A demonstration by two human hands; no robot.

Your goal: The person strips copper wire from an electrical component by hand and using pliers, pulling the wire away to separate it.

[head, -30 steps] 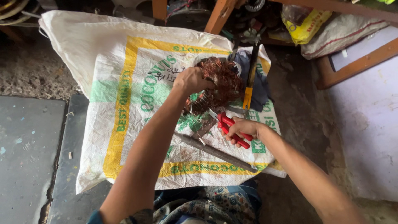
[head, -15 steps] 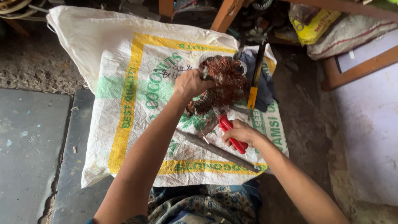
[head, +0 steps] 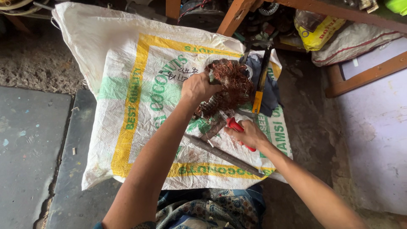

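Observation:
My left hand [head: 198,87] grips a tangled bundle of copper wire [head: 231,80] on a round metal core, resting on a white woven sack [head: 140,97] spread on the floor. My right hand [head: 249,135] is closed around red-handled pliers [head: 236,128], whose jaws point toward the lower edge of the copper bundle. A long dark metal rod [head: 224,154] lies on the sack just below both hands.
A yellow-handled tool [head: 261,85] lies on a dark cloth [head: 271,85] at the sack's right edge. Wooden frame legs [head: 231,17] and filled bags [head: 339,38] stand behind. A grey slab [head: 29,144] lies to the left, a pale board [head: 377,140] to the right.
Both hands stay on the bundle and the pliers; the right hand has shifted slightly, bringing the pliers closer under the copper wire. The camera has moved a little.

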